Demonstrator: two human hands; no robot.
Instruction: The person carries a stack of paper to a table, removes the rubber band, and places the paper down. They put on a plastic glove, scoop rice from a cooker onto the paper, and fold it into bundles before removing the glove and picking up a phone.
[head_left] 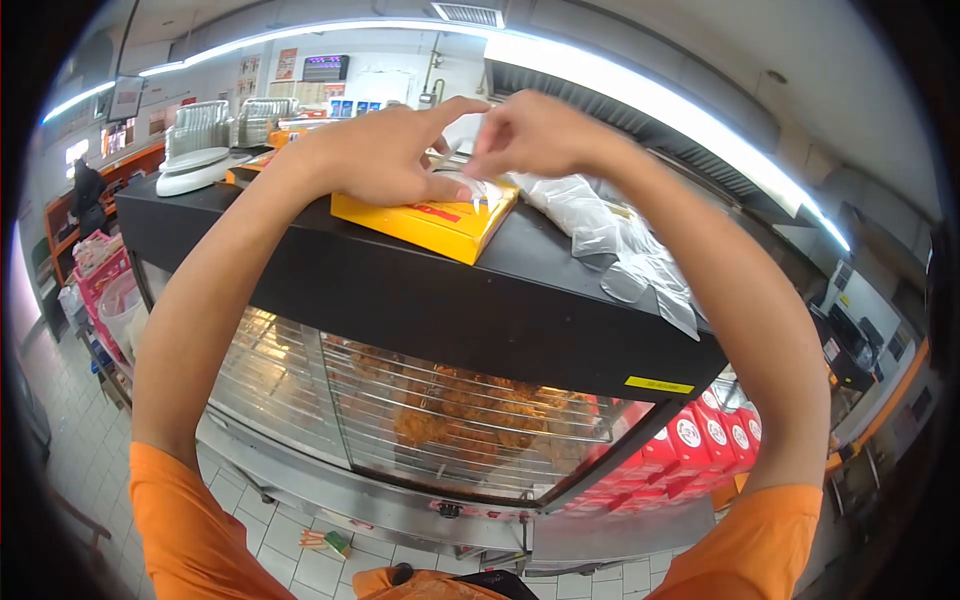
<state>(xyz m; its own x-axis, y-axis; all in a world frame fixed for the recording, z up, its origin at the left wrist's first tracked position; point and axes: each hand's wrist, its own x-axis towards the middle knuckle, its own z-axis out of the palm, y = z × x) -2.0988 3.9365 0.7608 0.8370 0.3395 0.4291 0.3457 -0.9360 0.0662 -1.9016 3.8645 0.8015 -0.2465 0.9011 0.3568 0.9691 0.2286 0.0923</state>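
Note:
Both my hands are raised over the black top of a heated display case (420, 290). My left hand (375, 160) rests on a yellow box (440, 225) lying flat there, fingers stretched to the right. My right hand (535, 135) meets it above the box, and the two pinch a thin clear plastic piece (470, 185) between the fingertips. How much of the plastic each hand holds is hard to tell.
Clear plastic bags (620, 245) lie right of the box. A white scale (195, 170) and foil trays (200, 125) stand at the far left. Fried chicken (460, 410) sits on racks behind the glass, red boxes (700, 440) lower right. A person (88, 190) stands far left.

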